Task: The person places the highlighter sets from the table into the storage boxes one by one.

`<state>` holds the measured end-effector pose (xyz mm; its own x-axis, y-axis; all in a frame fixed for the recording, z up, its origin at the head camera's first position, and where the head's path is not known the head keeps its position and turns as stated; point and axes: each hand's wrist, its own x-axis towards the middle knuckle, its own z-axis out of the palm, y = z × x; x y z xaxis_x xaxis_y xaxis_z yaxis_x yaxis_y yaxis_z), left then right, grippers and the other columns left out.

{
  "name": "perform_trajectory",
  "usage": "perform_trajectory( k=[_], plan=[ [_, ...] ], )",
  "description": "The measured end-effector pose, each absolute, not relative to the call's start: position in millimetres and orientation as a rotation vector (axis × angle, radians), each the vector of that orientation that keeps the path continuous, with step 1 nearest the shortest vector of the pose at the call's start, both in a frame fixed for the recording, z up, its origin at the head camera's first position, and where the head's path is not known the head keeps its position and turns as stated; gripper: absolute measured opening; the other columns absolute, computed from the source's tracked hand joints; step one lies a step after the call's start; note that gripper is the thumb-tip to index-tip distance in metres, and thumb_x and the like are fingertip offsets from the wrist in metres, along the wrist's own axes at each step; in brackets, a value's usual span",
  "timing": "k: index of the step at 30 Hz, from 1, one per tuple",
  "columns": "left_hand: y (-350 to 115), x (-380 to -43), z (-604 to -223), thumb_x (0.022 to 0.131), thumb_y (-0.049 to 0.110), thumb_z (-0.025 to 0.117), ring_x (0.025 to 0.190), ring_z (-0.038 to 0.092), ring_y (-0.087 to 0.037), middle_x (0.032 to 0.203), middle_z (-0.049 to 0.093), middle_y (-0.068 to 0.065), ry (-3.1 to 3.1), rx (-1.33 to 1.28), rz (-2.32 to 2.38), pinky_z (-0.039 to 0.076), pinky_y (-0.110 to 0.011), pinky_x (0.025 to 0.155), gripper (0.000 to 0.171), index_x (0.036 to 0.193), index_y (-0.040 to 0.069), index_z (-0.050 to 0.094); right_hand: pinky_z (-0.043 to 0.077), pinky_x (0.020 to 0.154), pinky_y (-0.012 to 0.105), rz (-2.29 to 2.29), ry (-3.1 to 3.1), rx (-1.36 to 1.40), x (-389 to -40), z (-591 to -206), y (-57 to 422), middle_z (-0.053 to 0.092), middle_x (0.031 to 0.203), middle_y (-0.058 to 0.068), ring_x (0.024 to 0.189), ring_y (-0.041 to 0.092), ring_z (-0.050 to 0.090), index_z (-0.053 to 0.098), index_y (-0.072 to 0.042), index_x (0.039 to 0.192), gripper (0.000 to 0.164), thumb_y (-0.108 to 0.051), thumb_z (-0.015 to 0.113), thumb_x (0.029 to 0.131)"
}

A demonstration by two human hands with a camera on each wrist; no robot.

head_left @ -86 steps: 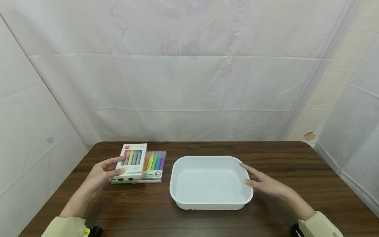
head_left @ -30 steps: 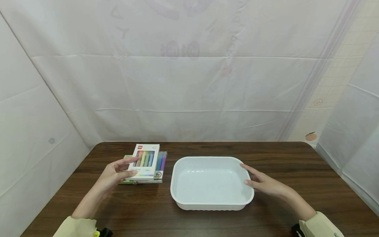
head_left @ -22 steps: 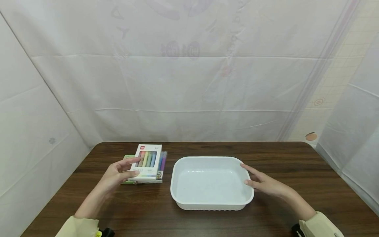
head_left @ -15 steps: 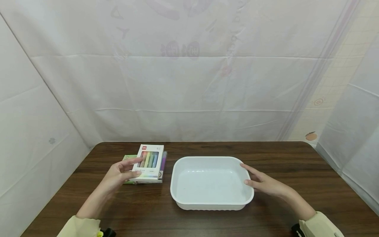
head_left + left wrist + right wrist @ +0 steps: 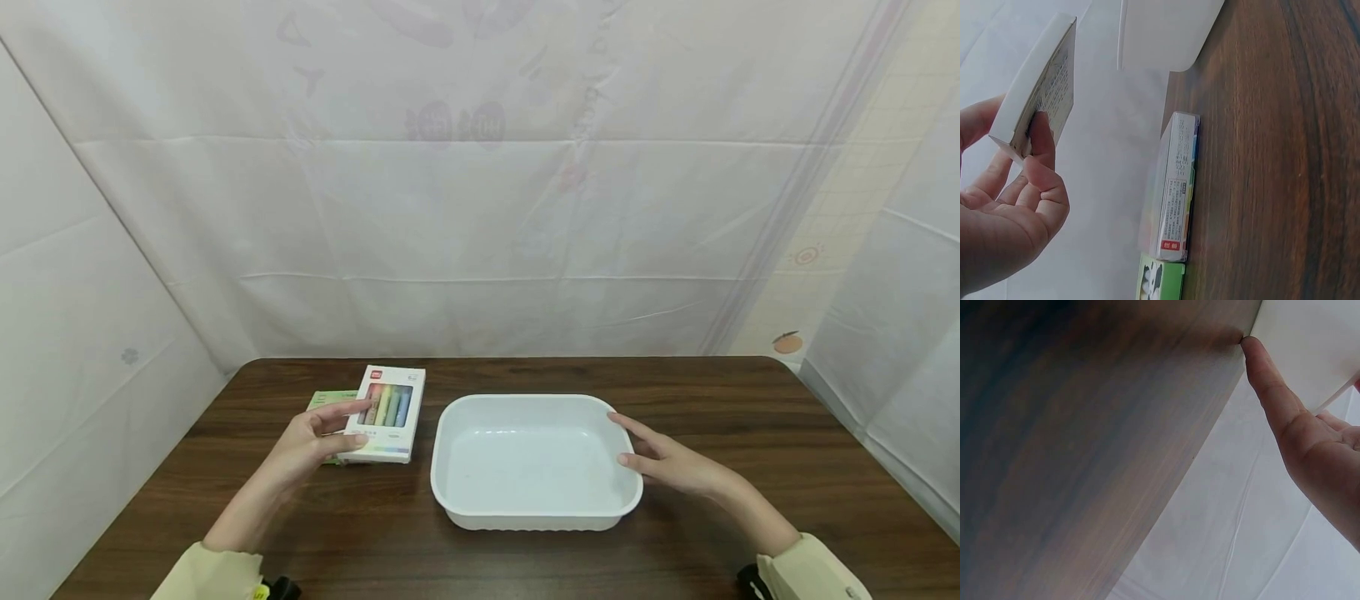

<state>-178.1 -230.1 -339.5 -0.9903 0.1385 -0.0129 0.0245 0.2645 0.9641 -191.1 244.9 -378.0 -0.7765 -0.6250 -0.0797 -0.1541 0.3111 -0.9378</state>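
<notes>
My left hand (image 5: 300, 442) grips a white box (image 5: 390, 442) by its left side; its window shows several pastel-coloured sticks. In the left wrist view, thumb and fingers hold that box (image 5: 1057, 87) tilted, clear of the table. Below it lie a marker pack (image 5: 1174, 194) and, end to end with it, a green box (image 5: 1163, 278) with a panda picture. From the head, the held box hides most of the marker pack. My right hand (image 5: 667, 462) holds the right edge of a white tray (image 5: 525, 475), thumb at the rim and fingers along the outer wall (image 5: 1300, 344).
The tray stands on a dark wooden table (image 5: 525, 567), right of the boxes. White cloth (image 5: 480, 217) hangs behind the table's far edge and along both sides.
My left hand has carried the white box rightward from over the green box until it covers the marker pack in the head view. My right hand and the tray have stayed put.
</notes>
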Motion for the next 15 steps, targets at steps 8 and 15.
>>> perform_trajectory(
  k=[8, 15],
  plan=[
    [-224.6, -177.8, -340.4, 0.078, 0.006, 0.069, 0.084, 0.06, -0.011, 0.112, 0.058, -0.012, 2.352, 0.203, 1.901, 0.05, -0.026, 0.07, 0.055, 0.128, -0.004, 0.048, 0.048, 0.083, 0.044, -1.462, 2.153, -0.702, -190.4, -377.2, 244.7, 0.038, 0.122, 0.039, 0.104, 0.035, 0.052, 0.003, 0.003, 0.143, 0.07, -0.018, 0.049, 0.095],
    [-220.8, -177.9, -340.0, 0.077, 0.005, 0.069, 0.085, 0.061, -0.011, 0.107, 0.063, -0.009, 2.293, 0.198, 1.937, 0.05, -0.025, 0.071, 0.055, 0.127, -0.005, 0.048, 0.048, 0.084, 0.045, -1.453, 2.166, -0.688, -191.9, -378.8, 245.2, 0.037, 0.122, 0.039, 0.105, 0.036, 0.052, 0.003, 0.002, 0.143, 0.07, -0.018, 0.049, 0.095]
  ],
)
